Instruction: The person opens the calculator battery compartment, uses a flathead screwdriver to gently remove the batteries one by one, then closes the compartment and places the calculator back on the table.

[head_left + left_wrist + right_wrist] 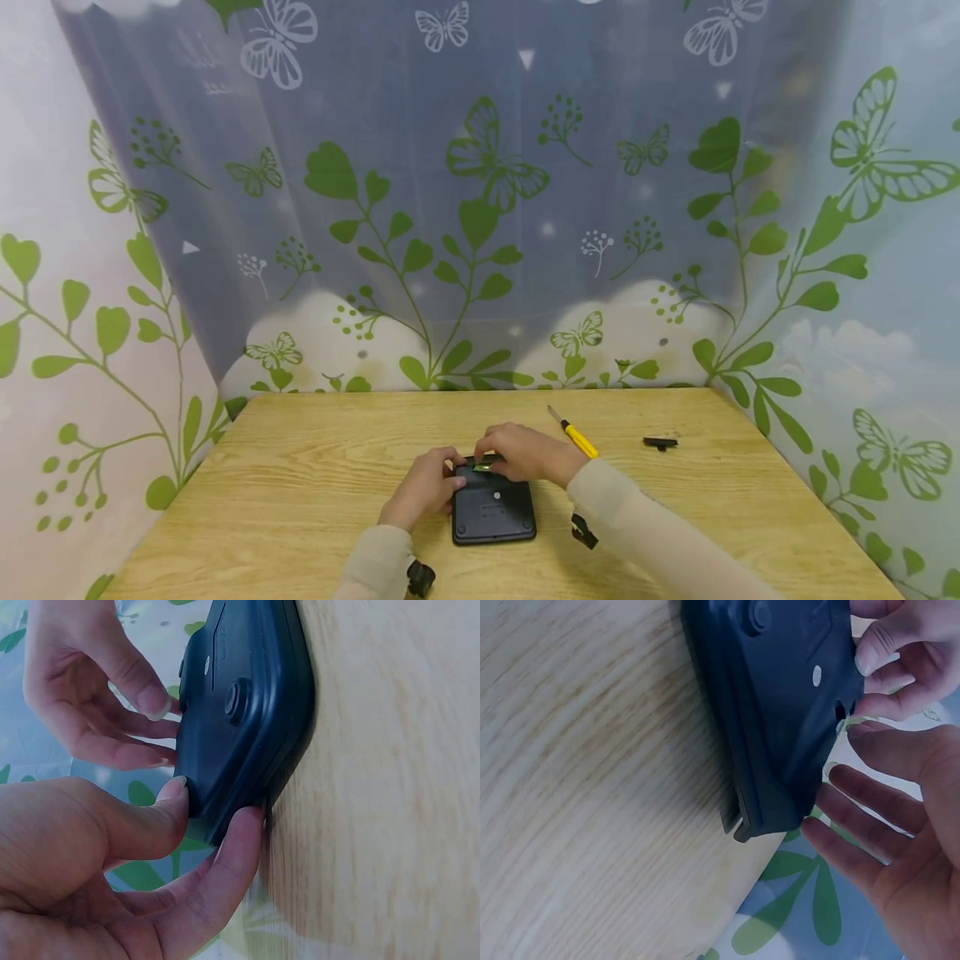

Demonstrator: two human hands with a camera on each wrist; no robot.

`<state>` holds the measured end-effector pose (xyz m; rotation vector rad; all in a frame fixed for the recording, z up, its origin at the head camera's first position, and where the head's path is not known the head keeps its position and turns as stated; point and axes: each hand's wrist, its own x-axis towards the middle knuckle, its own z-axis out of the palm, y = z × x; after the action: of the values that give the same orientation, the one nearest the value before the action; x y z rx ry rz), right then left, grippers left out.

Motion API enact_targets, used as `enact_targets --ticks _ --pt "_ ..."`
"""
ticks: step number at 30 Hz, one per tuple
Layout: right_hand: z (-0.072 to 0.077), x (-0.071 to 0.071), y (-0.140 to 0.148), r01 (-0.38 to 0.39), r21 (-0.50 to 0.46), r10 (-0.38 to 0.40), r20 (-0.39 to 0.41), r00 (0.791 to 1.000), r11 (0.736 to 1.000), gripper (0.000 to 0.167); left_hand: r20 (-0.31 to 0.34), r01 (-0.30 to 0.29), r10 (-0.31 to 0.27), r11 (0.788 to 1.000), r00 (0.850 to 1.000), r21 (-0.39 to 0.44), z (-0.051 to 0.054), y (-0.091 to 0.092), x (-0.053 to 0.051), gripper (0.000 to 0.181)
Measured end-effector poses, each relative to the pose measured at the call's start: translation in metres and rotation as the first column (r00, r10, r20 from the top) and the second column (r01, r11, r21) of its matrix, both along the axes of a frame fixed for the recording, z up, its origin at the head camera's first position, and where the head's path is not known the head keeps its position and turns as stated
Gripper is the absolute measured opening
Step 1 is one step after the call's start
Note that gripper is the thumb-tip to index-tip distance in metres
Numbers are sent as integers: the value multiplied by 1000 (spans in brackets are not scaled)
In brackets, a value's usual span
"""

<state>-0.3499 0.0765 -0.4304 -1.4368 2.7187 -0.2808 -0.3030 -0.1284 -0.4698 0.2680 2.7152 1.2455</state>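
A black calculator-like device [495, 521] lies face down on the wooden table, its underside with round rubber feet [237, 702] turned up. My left hand [423, 487] grips its left far corner, thumb on top and fingers along the side and below. At the far edge, my right hand [525, 454] bends over an opening and pinches a small green, shiny battery [482, 468] there. The right wrist view shows the thumb tip touching it and other fingers [855, 817] at the device's edge. The right fingertips partly hide the opening.
A yellow-handled screwdriver [579, 439] lies beyond my right wrist. Farther right is a small black plastic piece [661, 443], like a battery cover. The wooden table [300, 500] ends at a patterned curtain [480, 333] behind and at both sides.
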Motion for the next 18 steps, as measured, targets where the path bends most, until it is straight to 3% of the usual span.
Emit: enact_targets --ticks 18 --pt "-3 -1 -10 18 52 -20 25 1000 998 20 -16 11 -11 1000 1000 -9 -1 0 -1 22"
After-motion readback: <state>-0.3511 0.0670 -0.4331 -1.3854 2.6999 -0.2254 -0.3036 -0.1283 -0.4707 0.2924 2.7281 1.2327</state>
